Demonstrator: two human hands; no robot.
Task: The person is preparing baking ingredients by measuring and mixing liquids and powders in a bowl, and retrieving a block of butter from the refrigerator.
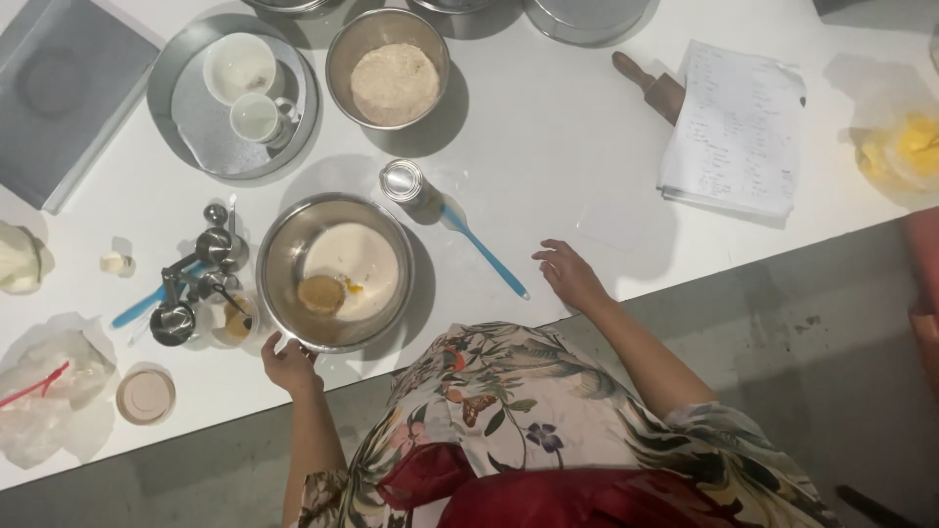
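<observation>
**Entry: bench, seen from above, one person at its near edge**

1. Left hand: at the near rim of the steel mixing bowl. The grip is closed on the rim, with the thumb over the edge. The bowl lies straight to the far side of this hand and stands flat on the bench.
2. Steel mixing bowl, contents: pale batter, a brown lump and a spot of yellow, all low in the bowl towards its near side.
3. Right hand: the grip is wide, fingers spread and slightly curled, holding nothing. It lies on or just over the bench near its near edge; I cannot tell whether it touches.
4. Blue spatula: lies flat on the bench between the bowl and the right hand.
   - Long axis: slanted, with the blade far-left and the handle end near-right.
   - The handle end is just left of the right hand's fingertips and apart from them.
   - The right hand is much the nearer hand to it. The left hand is on the other side of the bowl.
5. Small tin can: upright, just beside the spatula blade and on the far side of the bowl.
6. Second steel bowl: far of the can, holding a mound of pale meal.
7. Measuring cups: a metal cluster just left of the mixing bowl.
8. Round tray: far-left, bearing two white cups.
9. Rolling pin and paper sheets: far-right, well apart from both hands.
</observation>
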